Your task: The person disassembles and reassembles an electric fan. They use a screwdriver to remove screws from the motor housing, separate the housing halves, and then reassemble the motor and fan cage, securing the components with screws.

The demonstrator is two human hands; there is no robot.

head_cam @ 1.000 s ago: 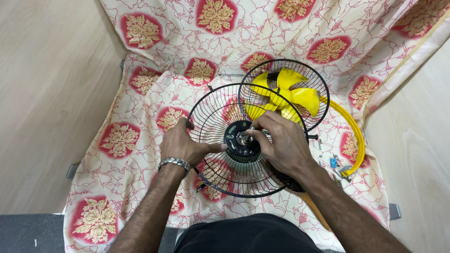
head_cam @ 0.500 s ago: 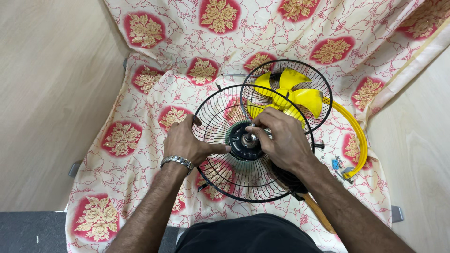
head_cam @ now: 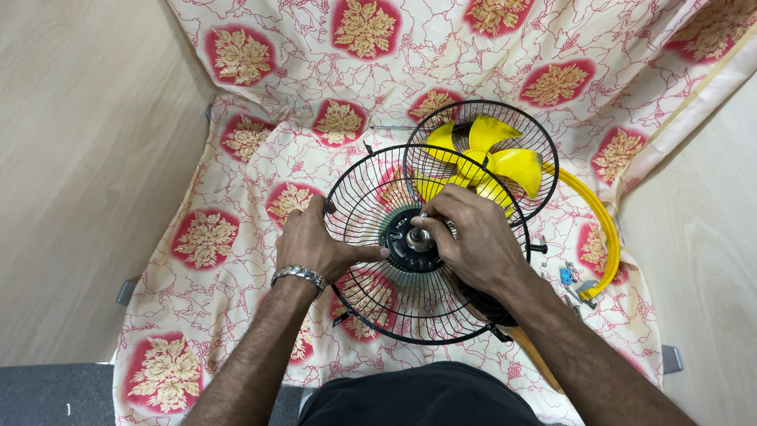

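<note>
Fan guard (head_cam: 371, 308): black wire, under both hands on the floral cloth (head_cam: 236, 158)
Left hand (head_cam: 314, 243): fingers curled, gripping guard's rim
Right hand (head_cam: 473, 241): fingertips pinching the centre hub (head_cam: 416, 238)
Yellow blade (head_cam: 493, 162): just beyond right fingers

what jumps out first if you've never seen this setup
The bright yellow fan blade inside a black wire guard at upper right stands out. In the middle, the left hand grips the rim of a second wire guard while the right hand pinches the hub. A red flowered cloth lies under everything.
</note>
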